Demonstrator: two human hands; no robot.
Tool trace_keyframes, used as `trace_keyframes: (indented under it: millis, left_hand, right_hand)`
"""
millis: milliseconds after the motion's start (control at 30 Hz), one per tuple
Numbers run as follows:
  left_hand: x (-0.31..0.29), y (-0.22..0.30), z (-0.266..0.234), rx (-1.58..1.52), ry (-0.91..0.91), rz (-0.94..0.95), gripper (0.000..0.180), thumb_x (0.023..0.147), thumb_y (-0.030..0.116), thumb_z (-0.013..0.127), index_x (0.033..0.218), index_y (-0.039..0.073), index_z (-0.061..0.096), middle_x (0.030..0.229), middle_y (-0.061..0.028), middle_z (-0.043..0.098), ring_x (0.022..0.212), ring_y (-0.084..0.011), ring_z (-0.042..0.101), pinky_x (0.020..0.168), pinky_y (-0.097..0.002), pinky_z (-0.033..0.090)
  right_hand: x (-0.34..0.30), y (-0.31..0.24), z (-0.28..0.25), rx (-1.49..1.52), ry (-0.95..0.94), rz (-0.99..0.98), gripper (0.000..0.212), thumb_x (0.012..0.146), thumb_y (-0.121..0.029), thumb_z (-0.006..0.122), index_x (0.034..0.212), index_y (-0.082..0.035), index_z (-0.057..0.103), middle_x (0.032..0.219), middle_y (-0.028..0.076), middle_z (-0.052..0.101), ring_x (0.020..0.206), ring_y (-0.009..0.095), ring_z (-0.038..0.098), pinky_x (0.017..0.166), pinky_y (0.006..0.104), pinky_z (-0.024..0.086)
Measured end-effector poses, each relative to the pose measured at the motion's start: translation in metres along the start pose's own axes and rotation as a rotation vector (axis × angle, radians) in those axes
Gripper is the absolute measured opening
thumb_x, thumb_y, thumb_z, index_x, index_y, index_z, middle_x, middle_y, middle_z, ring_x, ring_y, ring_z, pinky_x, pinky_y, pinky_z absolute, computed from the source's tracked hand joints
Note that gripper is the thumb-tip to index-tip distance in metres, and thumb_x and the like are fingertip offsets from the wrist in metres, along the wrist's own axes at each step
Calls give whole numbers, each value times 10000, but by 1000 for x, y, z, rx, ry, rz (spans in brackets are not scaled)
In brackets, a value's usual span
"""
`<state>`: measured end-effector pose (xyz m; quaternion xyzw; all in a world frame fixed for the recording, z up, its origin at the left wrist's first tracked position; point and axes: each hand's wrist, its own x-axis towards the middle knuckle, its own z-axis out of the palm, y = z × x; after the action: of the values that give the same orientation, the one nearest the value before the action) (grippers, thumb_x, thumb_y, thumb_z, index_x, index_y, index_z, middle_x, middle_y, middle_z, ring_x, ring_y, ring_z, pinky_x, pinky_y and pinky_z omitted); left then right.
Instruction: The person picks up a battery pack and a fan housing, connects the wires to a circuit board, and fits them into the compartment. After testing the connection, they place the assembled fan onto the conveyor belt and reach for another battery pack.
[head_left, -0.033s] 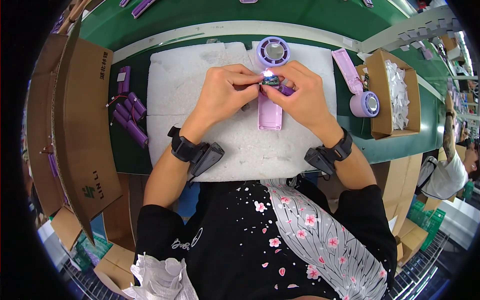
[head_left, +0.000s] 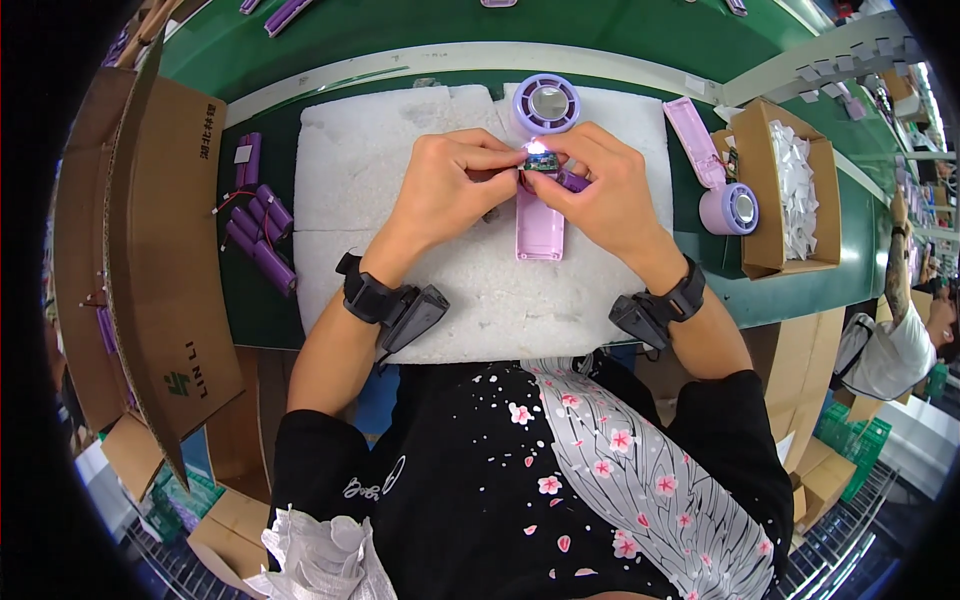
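Observation:
A small green circuit board with a bright white light at its top sits between my hands over a handheld fan. My left hand is closed, thumb and index finger pinching at the board's left edge. My right hand pinches the board from the right. Under the right fingers a purple battery cell shows in part. The fan's round lilac head lies just beyond my fingers. Its open pink handle shell points toward me, the upper part hidden by my hands.
White foam sheet covers the green bench. Purple battery packs with wires lie at left, beside a tall cardboard box. Another opened fan lies at right, near a carton of white pieces. A person is at far right.

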<state>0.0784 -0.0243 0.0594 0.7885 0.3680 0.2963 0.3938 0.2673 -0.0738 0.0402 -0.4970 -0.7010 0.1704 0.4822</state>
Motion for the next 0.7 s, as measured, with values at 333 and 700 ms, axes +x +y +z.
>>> trace_keyframes:
  millis: [333,700]
  left_hand:
    - [1,2,0,24,26,22,223,760,2,641,963,-19,732,866,-80,710,682,-109,641,590,-226,492]
    - [-1,-9,9,-176,5,26,336,765,5,634,1099,-13,651,915,-95,674,735,-115,624,655,-232,496]
  right_hand:
    - [2,1,0,-30,30,-46,303,696,-115,796,977,-37,716,850,69,674,612,130,579,552,231,472]
    - [2,-4,-6,101,-32,167,261,732,-88,775,970,-18,692,845,54,651,548,74,543,512,206,414]
